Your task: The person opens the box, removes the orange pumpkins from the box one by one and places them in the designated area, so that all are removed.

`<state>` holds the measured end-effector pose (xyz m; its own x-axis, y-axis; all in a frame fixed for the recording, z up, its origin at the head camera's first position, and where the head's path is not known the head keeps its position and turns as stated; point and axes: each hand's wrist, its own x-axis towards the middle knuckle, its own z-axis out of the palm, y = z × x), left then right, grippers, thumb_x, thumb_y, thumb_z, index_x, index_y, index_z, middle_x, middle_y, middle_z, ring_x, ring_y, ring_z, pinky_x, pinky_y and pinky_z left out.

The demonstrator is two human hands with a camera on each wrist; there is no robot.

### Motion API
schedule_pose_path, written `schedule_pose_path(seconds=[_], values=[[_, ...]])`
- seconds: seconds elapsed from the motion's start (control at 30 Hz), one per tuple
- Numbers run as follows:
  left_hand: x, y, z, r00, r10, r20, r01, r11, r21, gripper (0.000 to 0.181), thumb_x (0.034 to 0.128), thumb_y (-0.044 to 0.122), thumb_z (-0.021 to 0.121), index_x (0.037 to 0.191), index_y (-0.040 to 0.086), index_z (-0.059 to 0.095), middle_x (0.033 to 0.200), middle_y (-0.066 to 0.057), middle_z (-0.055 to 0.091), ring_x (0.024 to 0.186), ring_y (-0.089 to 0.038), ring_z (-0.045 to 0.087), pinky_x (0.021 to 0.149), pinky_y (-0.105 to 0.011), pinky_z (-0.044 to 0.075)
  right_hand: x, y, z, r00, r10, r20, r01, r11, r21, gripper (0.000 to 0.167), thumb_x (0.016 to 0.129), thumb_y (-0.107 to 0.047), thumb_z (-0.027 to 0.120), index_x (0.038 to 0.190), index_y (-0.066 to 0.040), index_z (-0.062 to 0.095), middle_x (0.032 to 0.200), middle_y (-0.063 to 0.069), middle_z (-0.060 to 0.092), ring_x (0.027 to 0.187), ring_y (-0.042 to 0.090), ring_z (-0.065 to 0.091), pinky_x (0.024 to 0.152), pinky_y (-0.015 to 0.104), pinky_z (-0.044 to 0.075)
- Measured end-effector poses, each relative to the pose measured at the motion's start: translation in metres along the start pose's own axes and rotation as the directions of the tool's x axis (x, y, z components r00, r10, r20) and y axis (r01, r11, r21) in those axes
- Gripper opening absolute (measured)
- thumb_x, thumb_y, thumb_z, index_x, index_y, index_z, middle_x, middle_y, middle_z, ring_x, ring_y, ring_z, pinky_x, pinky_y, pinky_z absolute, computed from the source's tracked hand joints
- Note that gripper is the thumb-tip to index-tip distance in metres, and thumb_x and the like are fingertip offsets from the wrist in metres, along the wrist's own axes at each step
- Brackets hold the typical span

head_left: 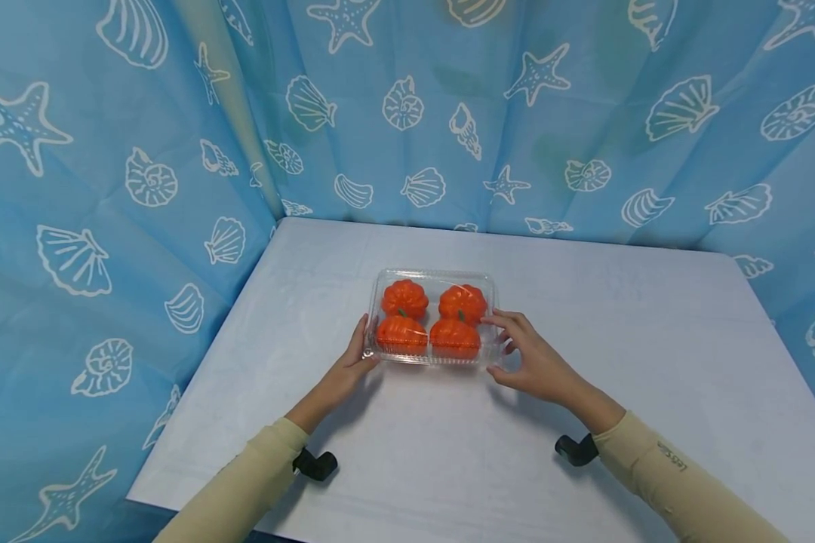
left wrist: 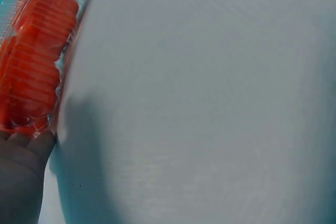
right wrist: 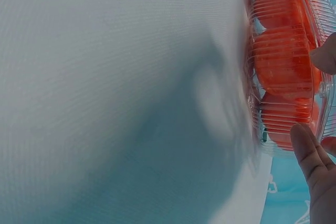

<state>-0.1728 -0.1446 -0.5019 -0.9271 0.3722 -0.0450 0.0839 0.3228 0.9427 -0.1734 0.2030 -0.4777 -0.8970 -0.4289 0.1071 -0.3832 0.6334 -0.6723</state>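
A clear plastic container (head_left: 429, 360) with its lid down holds several orange pumpkins (head_left: 455, 338). At its left end my left hand (head_left: 342, 371) grips the side, thumb by the near corner; the left wrist view shows this hand (left wrist: 23, 174) against the container's end. Around the right end, my right hand (head_left: 533, 362) has its fingers extended to the side and its thumb spread apart near the front corner. In the right wrist view, fingers of the right hand (right wrist: 317, 177) lie beside the ribbed plastic over the pumpkins (right wrist: 283, 64).
The container is on a white-covered table (head_left: 618, 324). A blue curtain (head_left: 448, 143) with shells and starfish hangs behind the table and along its left side. Black wrist mounts (head_left: 317, 464) stick out from both sleeves.
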Motion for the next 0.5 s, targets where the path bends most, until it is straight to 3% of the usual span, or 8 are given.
schedule_pose_path(seconds=[0.27,0.37,0.5], values=[[-0.0017,-0.003,0.0035,0.998,0.042,-0.049,-0.04,0.999,0.036,0.07,0.1062,0.011,0.043,0.162,-0.001,0.002,0.169,-0.022,-0.001,0.155,-0.039,0.0,0.124,-0.056,0.005,0.0011,0.0014,0.0005,1.0,0.005,0.003,-0.005,1.0,-0.001,0.082,0.081,-0.014,0.084,0.151,-0.019,0.042,0.152,0.012,0.039,0.108,0.023,0.057,0.09,0.046,0.058],[-0.0023,-0.004,0.0051,0.997,0.056,-0.062,-0.055,0.998,0.011,0.068,0.1066,0.01,0.042,0.162,-0.001,0.003,0.168,-0.023,0.001,0.155,-0.04,0.002,0.123,-0.057,0.008,0.0011,0.0,-0.0004,1.0,0.007,0.009,-0.007,1.0,-0.002,0.082,0.081,-0.015,0.085,0.151,-0.019,0.042,0.15,0.012,0.04,0.108,0.023,0.057,0.09,0.046,0.058],[-0.0031,-0.0051,0.007,0.996,0.048,-0.081,-0.053,0.997,-0.057,0.061,0.1072,0.004,0.036,0.162,0.001,0.008,0.167,-0.024,0.011,0.152,-0.041,0.021,0.119,-0.056,0.027,0.0008,-0.002,-0.0026,1.0,0.005,0.013,-0.005,1.0,0.005,0.082,0.081,-0.013,0.085,0.151,-0.018,0.042,0.149,0.012,0.041,0.109,0.024,0.058,0.091,0.047,0.058]])
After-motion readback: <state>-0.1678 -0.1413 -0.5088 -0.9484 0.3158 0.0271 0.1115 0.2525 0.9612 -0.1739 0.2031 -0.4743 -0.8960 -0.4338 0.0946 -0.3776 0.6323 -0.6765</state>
